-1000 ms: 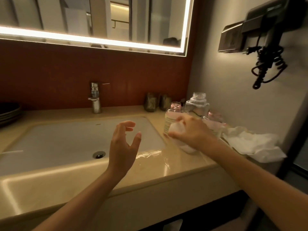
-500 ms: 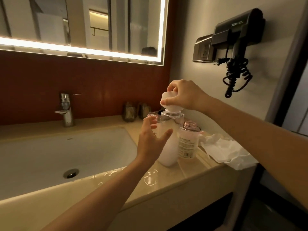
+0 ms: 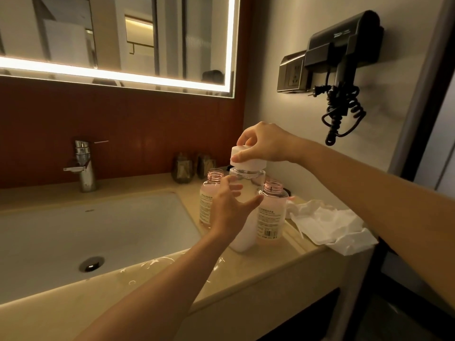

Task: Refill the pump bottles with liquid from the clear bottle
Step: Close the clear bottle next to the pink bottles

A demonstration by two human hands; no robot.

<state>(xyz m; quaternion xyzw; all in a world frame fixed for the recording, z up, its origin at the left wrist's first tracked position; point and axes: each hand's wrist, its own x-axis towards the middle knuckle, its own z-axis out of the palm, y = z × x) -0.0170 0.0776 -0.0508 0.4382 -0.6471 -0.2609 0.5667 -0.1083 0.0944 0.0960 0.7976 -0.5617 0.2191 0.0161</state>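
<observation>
The clear bottle (image 3: 247, 178) stands upright on the counter (image 3: 246, 269) right of the sink, its lower part milky white. My left hand (image 3: 230, 207) wraps around its shoulder. My right hand (image 3: 267, 143) comes from above and pinches the white cap (image 3: 253, 166) sitting on the bottle's neck. Two pink pump bottles stand close on either side with bare threaded necks and no pumps: one on the left (image 3: 208, 195), partly hidden by my left hand, and one on the right (image 3: 269, 215).
A crumpled white tissue (image 3: 327, 222) lies on the counter's right end. The sink basin (image 3: 98, 230) and faucet (image 3: 85, 166) are to the left. Two small dark jars (image 3: 183, 168) stand by the back wall. A hair dryer (image 3: 344, 45) hangs on the right wall.
My right hand carried the white cap from the counter up onto the clear bottle's neck. My left hand moved right and closed around the bottle's shoulder. The view swung right.
</observation>
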